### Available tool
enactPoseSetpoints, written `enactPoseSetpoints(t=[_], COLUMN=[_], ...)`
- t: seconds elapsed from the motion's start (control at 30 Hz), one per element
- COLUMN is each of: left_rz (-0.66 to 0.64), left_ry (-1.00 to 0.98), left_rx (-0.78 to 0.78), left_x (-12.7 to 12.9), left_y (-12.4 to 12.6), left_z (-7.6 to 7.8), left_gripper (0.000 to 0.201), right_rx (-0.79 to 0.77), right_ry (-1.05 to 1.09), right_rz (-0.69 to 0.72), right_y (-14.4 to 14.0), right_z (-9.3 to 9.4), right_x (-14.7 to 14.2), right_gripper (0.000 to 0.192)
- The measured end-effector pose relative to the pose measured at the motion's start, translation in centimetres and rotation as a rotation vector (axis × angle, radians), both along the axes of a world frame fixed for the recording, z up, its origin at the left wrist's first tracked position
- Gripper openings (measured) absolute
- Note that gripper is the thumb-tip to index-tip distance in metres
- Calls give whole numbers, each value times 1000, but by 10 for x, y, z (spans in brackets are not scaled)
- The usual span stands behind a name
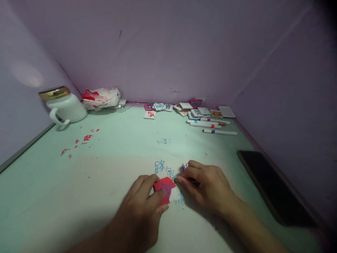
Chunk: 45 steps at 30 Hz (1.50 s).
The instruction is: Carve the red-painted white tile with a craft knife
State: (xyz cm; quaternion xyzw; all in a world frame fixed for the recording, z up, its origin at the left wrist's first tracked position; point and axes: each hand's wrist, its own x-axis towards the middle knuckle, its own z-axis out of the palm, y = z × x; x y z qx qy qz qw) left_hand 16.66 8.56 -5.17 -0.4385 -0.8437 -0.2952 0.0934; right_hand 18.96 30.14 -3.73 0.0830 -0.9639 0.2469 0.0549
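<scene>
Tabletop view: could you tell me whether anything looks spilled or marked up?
Yes: red flecks lie scattered on the table near the white mug, and blue writing is drawn straight onto the surface.

A red tile [164, 189] with purple strokes sits on a pale mint-green table [118, 154] marked with blue characters [164, 168] and red flecks [81, 140]. A white mug [67, 109] wears a gold lid [54, 92]; the dark slab [273, 186] looks black, possibly glossy.
</scene>
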Motion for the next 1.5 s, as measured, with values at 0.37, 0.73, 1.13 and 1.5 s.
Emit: enactPoseSetpoints(t=[0.37, 0.73, 1.13, 1.5], left_rz=[-16, -32, -53, -50], left_ry=[-23, -10, 16, 25], left_rx=[9, -12, 21, 32], left_x=[1, 0, 0, -2], left_y=[-1, -1, -1, 0], left_z=[-1, -2, -1, 0], left_gripper=[17, 19, 17, 15], right_rx=[-31, 13, 63, -144], right_ry=[-33, 30, 84, 92], right_rz=[-23, -70, 7, -54], right_y=[-1, -7, -5, 0], right_z=[-2, -8, -4, -14], right_x=[1, 6, 2, 7], right_gripper=[27, 29, 30, 26])
